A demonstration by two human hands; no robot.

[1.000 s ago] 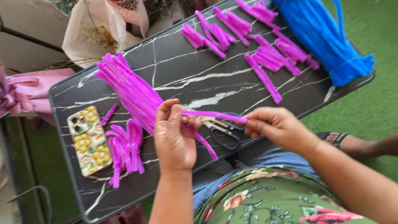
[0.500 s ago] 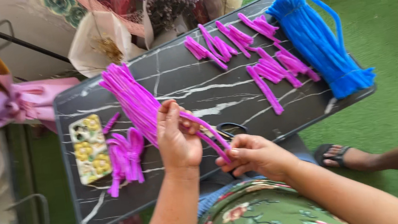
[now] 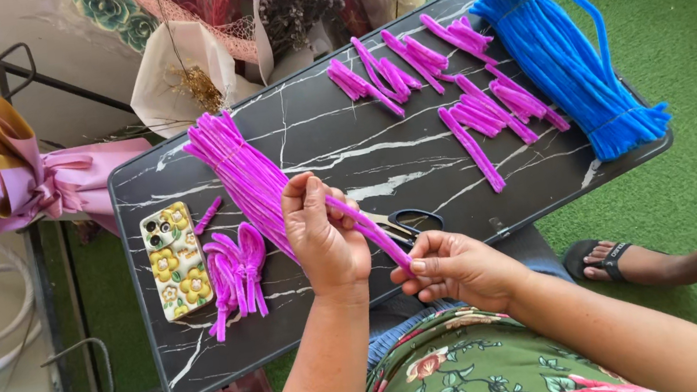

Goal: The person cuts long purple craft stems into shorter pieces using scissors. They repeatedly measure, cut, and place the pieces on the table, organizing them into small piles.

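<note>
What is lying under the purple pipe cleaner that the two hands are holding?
Under the purple pipe cleaner, black-handled scissors lie on the black marble-patterned tray table. One handle loop shows; the blades are mostly covered by the left hand, and the right hand covers the near part.

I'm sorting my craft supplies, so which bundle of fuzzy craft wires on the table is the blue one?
The blue bundle lies at the table's far right end. The long bundle by the phone is purple.

- left hand (image 3: 325, 239) raised, back toward camera, fingers (image 3: 306, 194) curled closed in a pinch
- right hand (image 3: 455, 267) lower, just beside left, fingers pinched shut
- both forearms bare, angled in from bottom edge
</note>
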